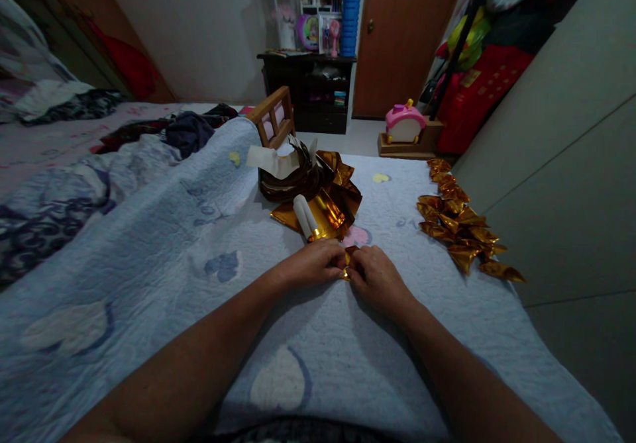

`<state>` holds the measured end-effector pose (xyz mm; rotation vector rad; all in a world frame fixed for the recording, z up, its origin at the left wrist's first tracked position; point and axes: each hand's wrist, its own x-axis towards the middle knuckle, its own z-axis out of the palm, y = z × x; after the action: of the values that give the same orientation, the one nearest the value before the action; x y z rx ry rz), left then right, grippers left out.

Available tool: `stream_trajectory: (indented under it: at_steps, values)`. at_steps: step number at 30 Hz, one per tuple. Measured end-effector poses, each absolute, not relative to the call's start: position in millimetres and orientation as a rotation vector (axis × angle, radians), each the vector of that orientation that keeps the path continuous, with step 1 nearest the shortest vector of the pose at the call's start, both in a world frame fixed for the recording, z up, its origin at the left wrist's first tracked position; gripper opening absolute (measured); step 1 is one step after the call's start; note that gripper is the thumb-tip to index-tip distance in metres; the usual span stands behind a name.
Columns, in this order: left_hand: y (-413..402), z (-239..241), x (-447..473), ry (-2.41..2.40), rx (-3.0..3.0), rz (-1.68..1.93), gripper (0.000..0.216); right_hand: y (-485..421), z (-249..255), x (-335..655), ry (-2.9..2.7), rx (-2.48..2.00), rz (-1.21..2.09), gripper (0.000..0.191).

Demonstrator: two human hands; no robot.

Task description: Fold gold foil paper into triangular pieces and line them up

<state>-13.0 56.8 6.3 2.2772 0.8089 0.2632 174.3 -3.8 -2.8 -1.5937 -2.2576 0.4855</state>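
Observation:
Between my two hands is a small piece of gold foil paper [346,273], mostly hidden by the fingers. My left hand [322,261] pinches its left side, and my right hand [372,272] is closed on its right side. Just beyond the left hand lie loose gold foil sheets [325,208], one with a rolled, pale underside showing. Behind them sits a thick curled stack of foil paper [278,181] with white backs turned up. Folded gold foil pieces [460,221] lie in a heap along the right side of the bed.
A pale blue quilt with heart prints [199,324] covers the surface under my hands. Rumpled clothes [186,132] lie at the left. Past the far edge are a small wooden rail [273,117], a dark cabinet [308,92] and a pink toy [404,124]. A pale panel [571,185] borders the right.

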Motion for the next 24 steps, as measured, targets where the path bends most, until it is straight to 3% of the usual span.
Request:
stream_trajectory:
  at_steps: [24]
  values:
    - [56.0,6.4,-12.6,0.806,2.252,0.267,0.013,-4.9,-3.6,177.8,-2.182,-1.555,0.562,0.009]
